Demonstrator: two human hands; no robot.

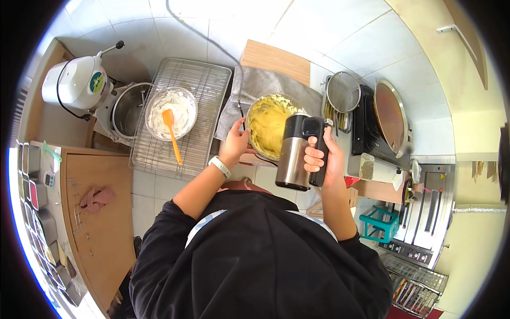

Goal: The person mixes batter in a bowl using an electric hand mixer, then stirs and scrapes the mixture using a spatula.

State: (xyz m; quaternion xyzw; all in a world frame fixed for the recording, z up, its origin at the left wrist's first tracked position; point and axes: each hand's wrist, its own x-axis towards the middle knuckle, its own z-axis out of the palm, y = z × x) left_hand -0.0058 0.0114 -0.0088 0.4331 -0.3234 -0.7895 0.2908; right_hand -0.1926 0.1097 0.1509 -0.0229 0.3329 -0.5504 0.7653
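A bowl of thick yellow mixture point(271, 125) stands on a grey towel at the centre. My left hand point(237, 142) grips the bowl's left rim, thumb near the top edge. A grey cord point(226, 49) comes down from the wall and passes by this hand. In my right hand point(323, 154) is the black handle of a hand mixer point(292, 162) with a steel-coloured body, its front end over the bowl's right side. Its beaters are hidden beneath the body. Left of the bowl, a clear bowl of white cream point(154, 119) holds an orange spatula point(171, 135).
The cream bowl sits on a wire rack point(207, 101) over a tray. A stand mixer point(77, 82) with a steel bowl is at the far left. To the right are a sieve point(343, 91), a large round pan point(389, 117) and a teal stool point(380, 223).
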